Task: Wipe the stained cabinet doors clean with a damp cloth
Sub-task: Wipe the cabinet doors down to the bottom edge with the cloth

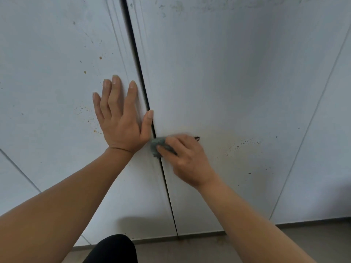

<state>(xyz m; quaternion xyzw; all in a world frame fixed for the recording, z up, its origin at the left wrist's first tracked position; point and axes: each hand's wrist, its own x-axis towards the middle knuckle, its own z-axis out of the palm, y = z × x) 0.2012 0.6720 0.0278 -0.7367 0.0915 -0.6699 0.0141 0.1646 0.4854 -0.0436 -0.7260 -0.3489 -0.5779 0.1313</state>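
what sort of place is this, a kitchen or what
Probably a home kitchen or utility area, though nothing settles which. White cabinet doors reach nearly to a grey floor, brownish splatter stains speck them, and the right hand presses a cloth at their dark gap.

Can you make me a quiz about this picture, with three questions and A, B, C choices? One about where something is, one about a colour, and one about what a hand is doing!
1. Where is the cloth?
A. on the floor
B. beside the dark gap between the doors
C. on the person's knee

2. What colour are the spots?
A. brownish-yellow
B. bright blue
C. pink

3. What is the left hand doing?
A. gripping the cloth
B. making a fist
C. lying flat on the left door

Answers: 1 B, the right hand grips it right at the gap. 2 A, the speckles look brownish-yellow on pale doors. 3 C, its fingers are straight and spread.
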